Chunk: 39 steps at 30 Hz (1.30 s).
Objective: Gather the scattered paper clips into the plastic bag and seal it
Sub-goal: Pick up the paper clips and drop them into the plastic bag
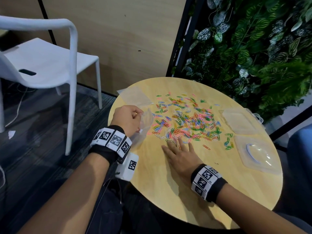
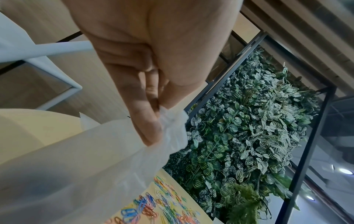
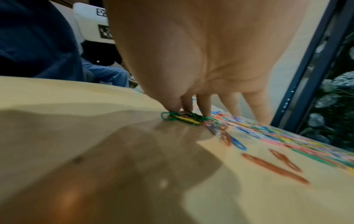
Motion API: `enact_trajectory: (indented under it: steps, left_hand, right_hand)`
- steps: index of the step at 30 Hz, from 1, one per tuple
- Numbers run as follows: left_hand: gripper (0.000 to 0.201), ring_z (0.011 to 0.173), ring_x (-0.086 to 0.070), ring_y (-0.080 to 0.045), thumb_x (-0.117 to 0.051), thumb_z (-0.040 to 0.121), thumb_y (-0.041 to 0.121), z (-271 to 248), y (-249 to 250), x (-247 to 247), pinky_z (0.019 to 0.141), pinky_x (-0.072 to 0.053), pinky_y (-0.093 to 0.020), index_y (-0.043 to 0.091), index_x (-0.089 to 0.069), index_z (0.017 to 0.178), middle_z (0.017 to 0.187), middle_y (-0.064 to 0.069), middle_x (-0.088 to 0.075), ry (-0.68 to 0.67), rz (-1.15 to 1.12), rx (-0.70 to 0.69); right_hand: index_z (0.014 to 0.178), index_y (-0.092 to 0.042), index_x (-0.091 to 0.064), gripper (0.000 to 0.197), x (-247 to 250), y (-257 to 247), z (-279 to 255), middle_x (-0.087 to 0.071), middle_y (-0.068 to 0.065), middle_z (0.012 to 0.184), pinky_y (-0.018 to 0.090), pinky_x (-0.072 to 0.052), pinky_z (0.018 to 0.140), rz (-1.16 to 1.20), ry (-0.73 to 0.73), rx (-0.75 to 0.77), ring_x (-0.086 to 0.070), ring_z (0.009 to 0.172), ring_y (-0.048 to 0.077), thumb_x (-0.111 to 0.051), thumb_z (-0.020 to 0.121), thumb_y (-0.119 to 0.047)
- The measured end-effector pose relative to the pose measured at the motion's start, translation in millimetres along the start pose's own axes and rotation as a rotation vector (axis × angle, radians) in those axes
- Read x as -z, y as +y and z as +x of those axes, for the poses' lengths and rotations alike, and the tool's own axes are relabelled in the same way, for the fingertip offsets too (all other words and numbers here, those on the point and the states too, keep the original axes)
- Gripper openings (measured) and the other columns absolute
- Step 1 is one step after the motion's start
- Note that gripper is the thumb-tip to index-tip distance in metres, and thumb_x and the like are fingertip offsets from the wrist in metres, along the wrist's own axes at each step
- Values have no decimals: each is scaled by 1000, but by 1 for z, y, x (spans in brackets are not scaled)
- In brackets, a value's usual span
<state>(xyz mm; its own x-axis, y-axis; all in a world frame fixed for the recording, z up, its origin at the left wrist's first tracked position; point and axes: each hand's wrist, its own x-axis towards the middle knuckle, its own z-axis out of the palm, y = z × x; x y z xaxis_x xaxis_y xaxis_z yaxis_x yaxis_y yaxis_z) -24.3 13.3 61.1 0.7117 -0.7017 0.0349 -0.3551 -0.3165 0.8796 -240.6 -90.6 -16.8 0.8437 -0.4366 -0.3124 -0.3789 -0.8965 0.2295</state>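
Head view: the left hand (image 1: pixel 127 118) pinches the rim of the plastic bag (image 1: pixel 144 123) at the left edge of the round wooden table (image 1: pixel 168 183). The right hand (image 1: pixel 181 154) lies palm down, fingers spread, at the near edge of the scattered paper clips (image 1: pixel 185 119). Two clear lids (image 1: pixel 239 121) lie at the right.

Left wrist view: thumb and fingers (image 2: pixel 145 121) clamp crumpled bag film (image 2: pixel 95 159).

Right wrist view: thumb and fingertips (image 3: pixel 204 106) press on a green and yellow clip cluster (image 3: pixel 184 119).

A white chair (image 1: pixel 42 65) and plant wall (image 1: pixel 253 48) stand behind.
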Motion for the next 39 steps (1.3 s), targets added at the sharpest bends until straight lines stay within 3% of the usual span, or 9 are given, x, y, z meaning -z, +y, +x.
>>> enact_trajectory:
  steps: [3, 6, 13, 17, 20, 23, 26, 32, 39]
  left_hand:
    - [14, 50, -69, -23, -58, 93, 7, 0, 0, -5, 63, -63, -41, 13, -71, 93, 67, -9, -68, -25, 11, 10]
    - [16, 51, -70, -24, -57, 94, 7, -1, 1, -9, 63, -63, -37, 11, -72, 97, 70, -11, -69, -52, 28, -5]
    - [15, 39, -64, -11, -57, 95, 9, -5, 4, -18, 46, -50, -13, 11, -72, 97, 71, -17, -71, -130, 58, -47]
    - [15, 37, -62, -8, -56, 96, 8, -7, 9, -24, 44, -46, -9, 8, -71, 99, 70, -18, -72, -172, 51, -68]
    - [14, 51, -69, -25, -57, 95, 7, -7, 10, -28, 50, -55, -17, 7, -71, 99, 71, -18, -72, -165, 51, -77]
    - [14, 49, -69, -23, -57, 95, 7, -6, 9, -33, 55, -59, -22, 8, -71, 99, 68, -15, -71, -171, 31, -77]
    - [14, 46, -65, -20, -58, 95, 7, -8, 12, -36, 56, -60, -27, 7, -70, 101, 63, -10, -69, -189, 0, -81]
    - [15, 54, -71, -26, -56, 96, 5, -13, 16, -38, 56, -61, -28, 6, -70, 102, 78, -16, -73, -224, -31, -81]
    - [12, 57, -72, -27, -59, 95, 9, -15, 18, -39, 61, -62, -33, 14, -70, 96, 77, -15, -74, -272, -29, -96]
  right_hand:
    - [151, -16, -16, 67, 1, 14, 1, -23, 7, 155, 44, -46, 99, 116, 28, -24, -35, 134, 35, -45, 92, -4]
    - [127, -9, -51, 44, 3, 22, 5, -54, 9, 124, 31, -47, 88, 150, 142, 7, -55, 110, 27, -49, 85, 5]
    - [94, -14, -75, 25, 14, 47, 11, -73, 5, 89, 28, -53, 74, 568, 261, -337, -66, 82, 23, -55, 83, -5]
    - [88, -6, -75, 11, 24, 61, 13, -74, 18, 97, 33, -60, 78, 1520, 280, -627, -69, 79, 27, -74, 78, -2]
    - [108, 5, -66, 24, 51, 53, 9, -70, 14, 109, 30, -59, 82, 2175, 289, -512, -68, 99, 25, -65, 84, 6]
    - [109, 7, -62, 22, 79, 40, 10, -69, 15, 110, 28, -58, 83, 2393, 297, -347, -68, 100, 23, -60, 87, 8]
    - [104, 12, -62, 17, 91, 22, 15, -68, 20, 104, 26, -59, 79, 2329, 268, -314, -71, 87, 24, -59, 87, 8]
    - [124, 14, -51, 35, 90, 5, 27, -59, 29, 118, 35, -51, 98, 2112, 212, -396, -60, 113, 35, -54, 89, 11]
    - [98, 0, -73, 17, 84, 5, 28, -73, 16, 84, 36, -60, 79, 1398, 370, -380, -74, 75, 24, -69, 81, 1]
